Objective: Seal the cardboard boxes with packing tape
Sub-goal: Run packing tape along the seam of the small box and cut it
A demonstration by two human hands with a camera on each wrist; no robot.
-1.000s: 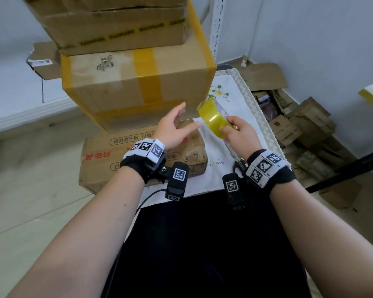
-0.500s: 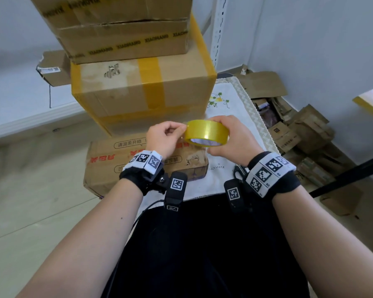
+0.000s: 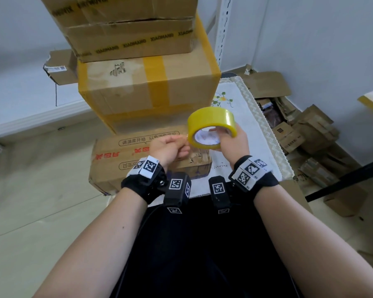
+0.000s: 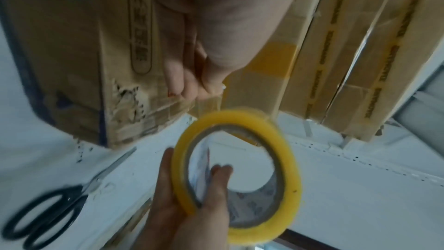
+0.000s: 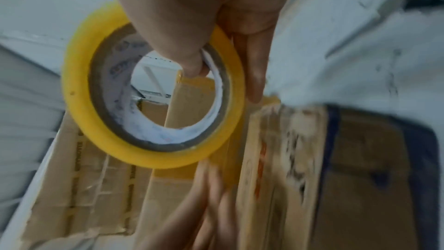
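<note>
Black wrist straps w/ printed marker tiles sit on both forearms, nearest the head camera. Just beyond them, the right hand [image 3: 235,140] holds the yellow tape roll [image 3: 211,123] in the air, above the low box's right end: thumb hooked through the core, fingers wrapped on the outer face — a firm closed grip on the roll. Roll is tilted, open core facing back toward the person; a white printed liner shows inside the core.

The left hand [image 3: 170,147] is just left of the roll, touching its rim. Thumb and fingertips are pressed together in a pinch on the free tape end [image 4: 209,100], a short clear strip running from the fingers to the roll (left wrist view).

Below both hands: a low cardboard box [image 3: 121,160] w/ red print and outlined text labels, torn paper at its right end, lying on a white embroidered cloth [image 3: 246,130]. Black-handled scissors [image 4: 48,210] lie on the cloth near the box corner.

Behind — a larger box [image 3: 125,91] w/ yellow tape bands, resting partly on the low box; on top of it, a box [image 3: 127,37] w/ printed yellow-black strips. Far right: a heap of flattened cartons [image 3: 306,134] against the wall.
</note>
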